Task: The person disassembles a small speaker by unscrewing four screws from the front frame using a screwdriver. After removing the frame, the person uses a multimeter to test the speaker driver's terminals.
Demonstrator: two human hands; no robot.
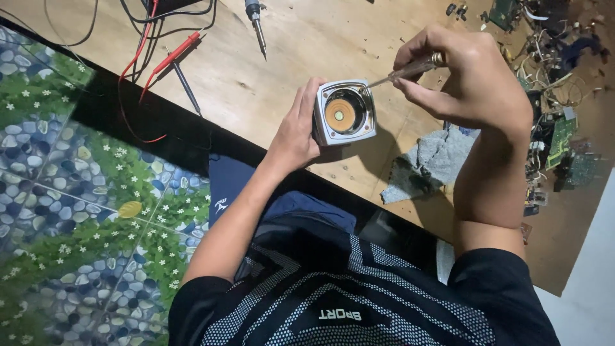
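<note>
My left hand (pixel 296 128) grips the side of a small square silver lamp housing (pixel 344 113), whose round reflector and yellow centre face up at me. My right hand (pixel 471 74) holds a thin screwdriver (pixel 410 69). Its tip touches the housing's upper right corner. Both hands are raised over the wooden workbench (pixel 307 45).
A grey rag (pixel 426 163) lies on the bench below the housing. A soldering iron (pixel 256 22) and red and black probe leads (pixel 170 61) lie at the back left. Circuit boards and wire scraps (pixel 554 96) crowd the right end. Pebble-patterned floor (pixel 77 205) is at left.
</note>
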